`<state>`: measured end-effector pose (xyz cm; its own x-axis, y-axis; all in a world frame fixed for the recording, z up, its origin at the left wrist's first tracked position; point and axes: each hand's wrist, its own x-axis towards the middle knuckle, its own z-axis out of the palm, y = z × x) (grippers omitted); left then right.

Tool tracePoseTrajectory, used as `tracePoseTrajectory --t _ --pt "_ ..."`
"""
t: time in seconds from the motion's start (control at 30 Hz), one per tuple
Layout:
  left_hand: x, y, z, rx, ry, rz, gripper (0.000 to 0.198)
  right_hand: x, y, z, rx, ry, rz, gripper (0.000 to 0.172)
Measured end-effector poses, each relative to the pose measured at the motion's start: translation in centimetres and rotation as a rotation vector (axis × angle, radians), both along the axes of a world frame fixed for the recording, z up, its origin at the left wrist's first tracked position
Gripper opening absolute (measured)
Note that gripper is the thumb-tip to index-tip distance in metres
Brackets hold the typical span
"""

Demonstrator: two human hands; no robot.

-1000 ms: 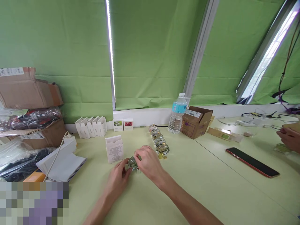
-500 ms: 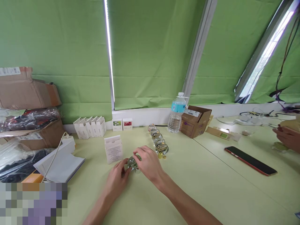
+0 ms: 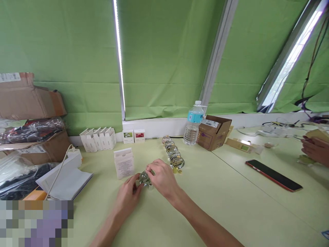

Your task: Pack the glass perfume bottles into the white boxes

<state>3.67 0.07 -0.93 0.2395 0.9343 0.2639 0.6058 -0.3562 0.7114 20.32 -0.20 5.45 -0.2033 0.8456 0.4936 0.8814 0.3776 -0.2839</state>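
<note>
On the table in front of me sits a small clear ribbed glass piece. The thumb and forefinger of my left hand close on its left side. My right hand comes over its top and right with fingers pinched; what lies between those fingertips is hidden. Just behind my left hand stands a white carton with printed text and its top open. Beyond my right hand, similar glass pieces form a row. Small gold parts lie at that row's near end.
Several white cartons and two picture boxes line the wall. A water bottle stands by a brown cardboard box. To the right are a phone and another person's hand. Boxes and papers crowd the left.
My hands keep almost the same hold on the glass piece. The view has shifted very slightly, and the other person's hand at right has moved a little.
</note>
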Motion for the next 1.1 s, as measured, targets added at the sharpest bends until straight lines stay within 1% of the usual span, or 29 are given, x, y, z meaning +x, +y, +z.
tracePoseTrajectory --t 0.23,0.4,0.53,0.7,0.87,1.1 --pt "0.0 0.2 -0.3 0.003 0.025 0.019 0.033 -0.1 0.0 1.5 -0.058 -0.059 0.008 0.018" --pt "0.0 0.2 -0.3 -0.015 0.015 0.016 0.033 0.2 0.3 2.4 -0.110 -0.090 0.027 0.017" --pt "0.0 0.1 -0.2 -0.010 0.000 0.010 0.033 0.4 0.4 2.5 -0.145 -0.089 0.040 0.017" --pt "-0.1 0.1 -0.4 -0.001 -0.006 0.015 0.033 0.3 0.3 2.4 -0.132 -0.106 0.022 0.018" --pt "0.0 0.2 -0.6 0.009 -0.005 0.007 0.032 0.5 0.5 2.5 -0.146 -0.103 0.039 0.016" --pt "0.0 0.2 -0.7 0.007 0.000 -0.001 0.032 0.1 0.2 2.4 -0.111 -0.143 0.023 0.019"
